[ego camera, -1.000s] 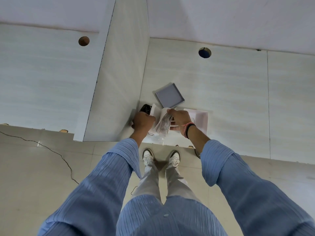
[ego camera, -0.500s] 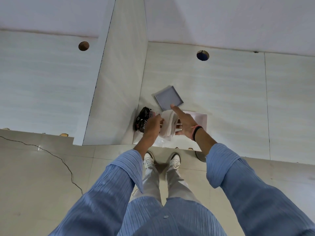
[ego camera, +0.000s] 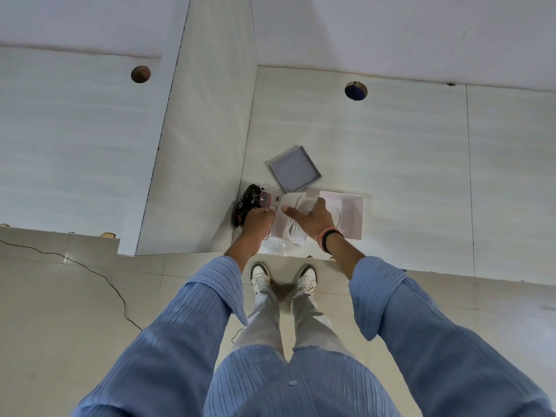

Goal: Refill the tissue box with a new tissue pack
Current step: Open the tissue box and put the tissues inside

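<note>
My right hand (ego camera: 313, 219) is shut on a stack of white tissues (ego camera: 293, 233) and holds it just above the desk, with the thumb stretched left. My left hand (ego camera: 258, 219) grips the clear plastic wrapper (ego camera: 266, 198), which has red print and sits against the stack's left side. The white tissue box cover (ego camera: 350, 216), with an oval slot, lies to the right, partly behind my right hand. Just beyond the tissues lies the grey square box base (ego camera: 294, 173), tilted and open side up.
A black patterned pouch (ego camera: 245, 203) lies left of my left hand against the white partition (ego camera: 198, 164). A round cable hole (ego camera: 356, 90) sits further back in the desk (ego camera: 421, 176). The desk's front edge runs just under my wrists, with my shoes on the tiled floor below.
The tissue stack has come further out of the wrapper toward my right hand. My left hand has pulled the wrapper left, uncovering more of the black pouch.
</note>
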